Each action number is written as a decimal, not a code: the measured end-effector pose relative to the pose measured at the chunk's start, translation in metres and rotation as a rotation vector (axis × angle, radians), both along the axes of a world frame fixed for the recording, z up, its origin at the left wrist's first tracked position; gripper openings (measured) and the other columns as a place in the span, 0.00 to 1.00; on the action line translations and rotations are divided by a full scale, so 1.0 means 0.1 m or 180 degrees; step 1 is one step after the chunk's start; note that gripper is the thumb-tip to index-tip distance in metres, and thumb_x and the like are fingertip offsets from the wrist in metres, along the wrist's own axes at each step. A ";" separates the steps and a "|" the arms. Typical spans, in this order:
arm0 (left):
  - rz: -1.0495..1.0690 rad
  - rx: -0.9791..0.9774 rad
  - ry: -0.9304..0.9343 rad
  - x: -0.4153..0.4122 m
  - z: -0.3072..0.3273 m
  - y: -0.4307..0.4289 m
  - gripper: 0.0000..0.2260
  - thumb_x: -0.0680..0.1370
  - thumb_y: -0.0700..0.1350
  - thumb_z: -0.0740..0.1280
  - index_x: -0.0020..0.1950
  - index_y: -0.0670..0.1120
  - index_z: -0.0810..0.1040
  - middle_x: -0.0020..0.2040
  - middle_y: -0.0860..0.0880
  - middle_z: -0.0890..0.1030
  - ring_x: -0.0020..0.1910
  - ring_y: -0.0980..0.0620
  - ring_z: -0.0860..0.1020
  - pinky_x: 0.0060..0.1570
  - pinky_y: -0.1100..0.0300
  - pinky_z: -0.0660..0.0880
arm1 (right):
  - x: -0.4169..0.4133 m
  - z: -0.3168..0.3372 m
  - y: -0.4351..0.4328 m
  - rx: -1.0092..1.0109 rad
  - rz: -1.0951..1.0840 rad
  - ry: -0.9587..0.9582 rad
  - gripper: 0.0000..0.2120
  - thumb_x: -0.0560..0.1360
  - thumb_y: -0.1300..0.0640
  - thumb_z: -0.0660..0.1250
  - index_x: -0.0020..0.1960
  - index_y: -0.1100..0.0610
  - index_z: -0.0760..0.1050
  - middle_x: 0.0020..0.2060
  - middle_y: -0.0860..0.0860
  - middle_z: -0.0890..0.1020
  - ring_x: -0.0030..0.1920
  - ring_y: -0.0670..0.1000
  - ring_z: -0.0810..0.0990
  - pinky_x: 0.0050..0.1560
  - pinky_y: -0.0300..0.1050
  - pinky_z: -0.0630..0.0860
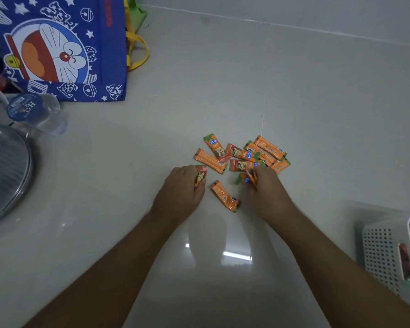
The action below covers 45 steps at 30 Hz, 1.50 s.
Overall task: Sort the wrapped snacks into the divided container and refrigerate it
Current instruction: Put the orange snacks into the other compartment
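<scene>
- Pale glossy surface (294, 91) is carrying a pile of orange snack packets (244, 153).
- Left hand (182, 185) is gripping one packet (201, 176), and right hand (266, 189) is pinching another packet (243, 179).
- Blue cartoon bag (57, 48) and perforated container (381, 252) are flanking them, well apart.

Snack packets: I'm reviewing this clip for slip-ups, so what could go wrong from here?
1. The right hand pinches a bunch of packets at once; one could slide out when lifted.
2. The left hand grips a single packet, so neither hand is free to catch it.
3. A lone packet lies apart from the pile; it may get missed.
</scene>
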<state>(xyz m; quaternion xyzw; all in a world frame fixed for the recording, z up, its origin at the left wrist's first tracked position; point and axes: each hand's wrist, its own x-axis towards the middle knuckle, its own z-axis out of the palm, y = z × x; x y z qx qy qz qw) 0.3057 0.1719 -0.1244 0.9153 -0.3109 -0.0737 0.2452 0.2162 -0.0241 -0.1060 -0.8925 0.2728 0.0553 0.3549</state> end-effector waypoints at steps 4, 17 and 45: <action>0.0513 -0.0499 0.0408 -0.01 0.06 -0.08 0.10 0.82 0.40 0.64 0.46 0.48 0.65 0.39 0.53 0.69 0.36 0.51 0.70 0.36 0.55 0.67 | -0.13 0.03 -0.15 0.0421 -0.0658 -0.0153 0.03 0.80 0.57 0.62 0.51 0.50 0.70 0.40 0.44 0.77 0.39 0.41 0.75 0.33 0.42 0.66; 0.1524 -0.0981 0.1717 0.11 0.08 -0.31 0.17 0.81 0.44 0.62 0.70 0.56 0.72 0.56 0.55 0.82 0.55 0.52 0.80 0.49 0.58 0.76 | -0.18 -0.10 -0.24 -0.0127 -0.0359 0.0047 0.13 0.75 0.52 0.72 0.55 0.58 0.77 0.51 0.54 0.79 0.48 0.53 0.78 0.46 0.46 0.74; 0.1321 0.0600 0.0943 -0.34 0.10 -0.18 0.21 0.78 0.42 0.68 0.69 0.46 0.67 0.63 0.43 0.72 0.57 0.41 0.79 0.49 0.52 0.76 | 0.07 0.07 -0.27 -0.0231 0.0138 -0.0508 0.09 0.74 0.62 0.70 0.54 0.58 0.79 0.47 0.53 0.83 0.47 0.56 0.79 0.40 0.42 0.65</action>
